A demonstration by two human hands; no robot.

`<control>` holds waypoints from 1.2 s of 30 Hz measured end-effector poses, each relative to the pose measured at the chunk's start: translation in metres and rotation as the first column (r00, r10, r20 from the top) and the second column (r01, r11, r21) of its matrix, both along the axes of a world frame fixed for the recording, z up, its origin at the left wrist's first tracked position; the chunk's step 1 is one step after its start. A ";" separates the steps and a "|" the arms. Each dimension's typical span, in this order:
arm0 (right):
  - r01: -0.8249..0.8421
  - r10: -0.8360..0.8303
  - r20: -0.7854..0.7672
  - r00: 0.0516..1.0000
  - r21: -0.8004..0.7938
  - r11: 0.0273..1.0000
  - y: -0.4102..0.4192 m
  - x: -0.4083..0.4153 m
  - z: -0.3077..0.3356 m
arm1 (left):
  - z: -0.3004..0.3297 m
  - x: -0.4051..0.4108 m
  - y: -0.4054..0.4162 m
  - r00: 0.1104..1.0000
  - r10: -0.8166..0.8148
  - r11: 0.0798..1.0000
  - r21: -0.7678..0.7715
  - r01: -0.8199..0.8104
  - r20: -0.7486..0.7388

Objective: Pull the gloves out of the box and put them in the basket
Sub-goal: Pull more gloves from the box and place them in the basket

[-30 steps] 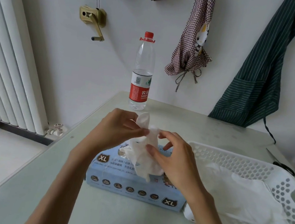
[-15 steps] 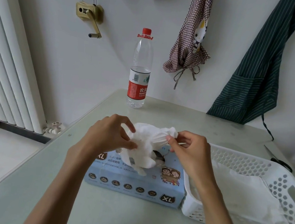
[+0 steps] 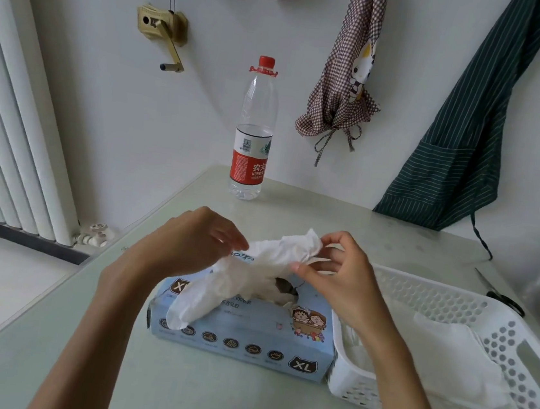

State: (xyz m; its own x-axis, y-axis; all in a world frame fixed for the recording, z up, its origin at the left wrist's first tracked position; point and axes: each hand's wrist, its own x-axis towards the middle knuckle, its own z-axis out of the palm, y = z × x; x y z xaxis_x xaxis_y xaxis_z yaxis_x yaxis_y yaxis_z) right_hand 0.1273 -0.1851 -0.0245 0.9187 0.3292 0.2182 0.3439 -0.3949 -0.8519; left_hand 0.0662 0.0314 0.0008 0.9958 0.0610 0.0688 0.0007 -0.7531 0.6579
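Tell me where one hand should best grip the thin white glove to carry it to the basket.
Probably at the bunched cuff end of the thin white glove, beside the right hand, pinched from above: its loose finger end droops left over the light blue cardboard box.

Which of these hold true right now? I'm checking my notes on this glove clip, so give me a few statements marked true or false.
1. Both hands hold a white glove above the blue box. True.
2. The basket is left of the box. False: it sits to its right.
3. White gloves already lie in the basket. True.
4. The water bottle lies on its side. False: it stands upright.
5. The left hand rests flat on the table. False: it pinches the glove, as does the right hand.
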 end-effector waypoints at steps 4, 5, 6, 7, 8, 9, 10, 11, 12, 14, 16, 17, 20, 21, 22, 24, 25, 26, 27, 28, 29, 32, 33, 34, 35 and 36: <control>-0.063 0.087 0.081 0.993 -0.261 0.963 0.009 0.002 0.009 | -0.011 -0.007 -0.008 0.999 -0.034 0.996 0.080 0.033 0.008; -0.056 0.107 0.128 0.986 -0.354 0.934 0.012 0.004 0.013 | -0.016 -0.008 -0.008 1.000 -0.013 0.994 0.112 0.011 0.017; -0.032 0.127 0.179 0.976 -0.454 0.890 0.015 0.005 0.017 | -0.019 -0.012 -0.008 0.999 0.033 0.989 0.141 -0.039 0.040; 0.002 0.152 0.235 0.960 -0.550 0.835 0.017 0.007 0.020 | -0.022 -0.014 -0.008 0.994 0.088 0.977 0.187 -0.099 0.069; 0.023 0.195 0.275 0.942 -0.628 0.778 0.019 0.009 0.023 | -0.023 -0.017 -0.008 0.988 0.124 0.957 0.254 -0.143 0.089; 0.013 0.245 0.278 0.929 -0.684 0.729 0.019 0.011 0.025 | -0.024 -0.017 -0.008 0.987 0.134 0.932 0.326 -0.157 0.093; -0.028 0.291 0.252 0.923 -0.709 0.704 0.018 0.013 0.027 | -0.025 -0.015 -0.007 0.988 0.130 0.912 0.380 -0.151 0.080; -0.087 0.323 0.206 0.924 -0.707 0.702 0.016 0.016 0.029 | -0.026 -0.010 -0.005 0.991 0.124 0.897 0.419 -0.137 0.057; -0.145 0.337 0.160 0.928 -0.678 0.720 0.013 0.016 0.031 | -0.026 -0.006 -0.003 0.992 0.120 0.889 0.441 -0.121 0.030; -0.172 0.293 0.117 0.949 -0.586 0.792 0.008 0.016 0.033 | -0.027 0.006 -0.002 0.990 0.136 0.889 0.445 -0.107 -0.034; -0.111 0.193 0.137 0.972 -0.456 0.883 0.003 0.014 0.033 | -0.030 0.015 -0.005 0.979 0.180 0.903 0.411 -0.126 -0.096; -0.080 0.149 0.144 0.978 -0.402 0.912 0.001 0.012 0.033 | -0.032 0.018 -0.006 0.971 0.206 0.906 0.398 -0.142 -0.121; -0.100 0.147 0.093 0.985 -0.392 0.914 -0.002 0.006 0.035 | -0.038 0.022 -0.008 0.954 0.260 0.884 0.433 -0.174 -0.147; -0.085 0.132 0.100 0.986 -0.379 0.922 -0.003 0.006 0.037 | -0.038 0.023 -0.009 0.952 0.271 0.876 0.446 -0.184 -0.139; -0.038 0.084 0.129 0.988 -0.326 0.944 -0.003 0.007 0.040 | -0.038 0.023 -0.010 0.951 0.281 0.871 0.451 -0.195 -0.132; 0.045 0.004 0.185 0.983 -0.260 0.965 -0.005 0.008 0.047 | -0.040 0.025 -0.013 0.946 0.300 0.863 0.457 -0.216 -0.119; 0.028 0.031 0.192 0.981 -0.295 0.955 -0.005 0.006 0.050 | -0.042 0.026 -0.014 0.944 0.309 0.855 0.468 -0.223 -0.114; -0.002 0.070 0.192 0.979 -0.336 0.942 -0.005 0.005 0.052 | -0.043 0.027 -0.014 0.942 0.316 0.847 0.479 -0.229 -0.108; -0.003 0.078 0.213 0.974 -0.336 0.942 -0.005 0.004 0.054 | -0.045 0.029 -0.014 0.941 0.324 0.843 0.482 -0.238 -0.101; 0.035 0.044 0.253 0.966 -0.299 0.954 -0.006 0.003 0.056 | -0.045 0.030 -0.014 0.939 0.330 0.843 0.478 -0.246 -0.098; 0.076 0.002 0.286 0.958 -0.260 0.963 -0.007 0.003 0.059 | -0.045 0.031 -0.014 0.938 0.333 0.842 0.478 -0.250 -0.096; -0.035 0.092 0.124 0.988 -0.401 0.915 -0.013 0.002 0.061 | -0.046 0.032 -0.014 0.941 0.320 0.833 0.505 -0.225 -0.108; -0.117 0.147 0.029 0.989 -0.460 0.880 -0.015 0.001 0.060 | -0.044 0.032 -0.013 0.941 0.310 0.851 0.480 -0.212 -0.133; -0.158 0.175 -0.011 0.985 -0.476 0.865 -0.016 0.001 0.060 | -0.039 0.031 -0.010 0.939 0.293 0.895 0.396 -0.205 -0.178; -0.144 0.164 0.006 0.986 -0.451 0.881 -0.016 0.002 0.061 | -0.031 0.030 -0.006 0.938 0.254 0.947 0.257 -0.191 -0.236; -0.090 0.121 0.053 0.991 -0.401 0.912 -0.015 0.003 0.062 | -0.019 0.028 -0.002 0.940 0.191 0.980 0.105 -0.167 -0.282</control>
State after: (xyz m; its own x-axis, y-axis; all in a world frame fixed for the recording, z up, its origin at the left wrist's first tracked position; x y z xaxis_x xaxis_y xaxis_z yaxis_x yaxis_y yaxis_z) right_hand 0.1299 -0.2005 0.0372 0.8599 0.4971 0.1158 0.4587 -0.6531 -0.6025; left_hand 0.0946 0.0290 -0.0184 0.9464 0.2460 -0.2091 0.3218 -0.7722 0.5479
